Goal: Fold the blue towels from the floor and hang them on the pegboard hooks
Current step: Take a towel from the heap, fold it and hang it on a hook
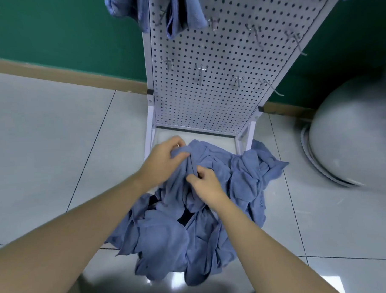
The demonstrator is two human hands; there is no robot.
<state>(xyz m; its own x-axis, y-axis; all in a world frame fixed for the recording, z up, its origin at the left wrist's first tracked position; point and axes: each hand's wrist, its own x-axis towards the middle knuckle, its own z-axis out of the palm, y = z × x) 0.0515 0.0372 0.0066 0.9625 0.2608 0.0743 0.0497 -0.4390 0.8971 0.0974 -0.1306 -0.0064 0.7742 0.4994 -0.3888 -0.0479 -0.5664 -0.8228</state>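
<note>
We have both hands down in the pile of blue towels [191, 224] heaped on the tiled floor [43, 130] right at the foot of the pegboard [217, 63], which keeps the stock within reach of where it must end up. Our left hand [164, 161] has its fingers curled over a raised bunch of one towel [182, 175] near the top of the heap, thumb and fingertips closed on the cloth, and we judge this grip is there to lift that piece clear of its neighbours. Our right hand [205, 182] sits just beside and below it, thumb and forefinger pinching a narrow ridge of what looks like the same towel, probably hunting for an edge or corner so that the piece can be spread and folded squarely. Some folded towels [182, 16] already hang from hooks along the top of the board, so the work seems partly done, while several bare hooks [201, 71] lower down wait for more. A pale rounded object [353, 139] lies on the floor to the right; we cannot tell what it is
</note>
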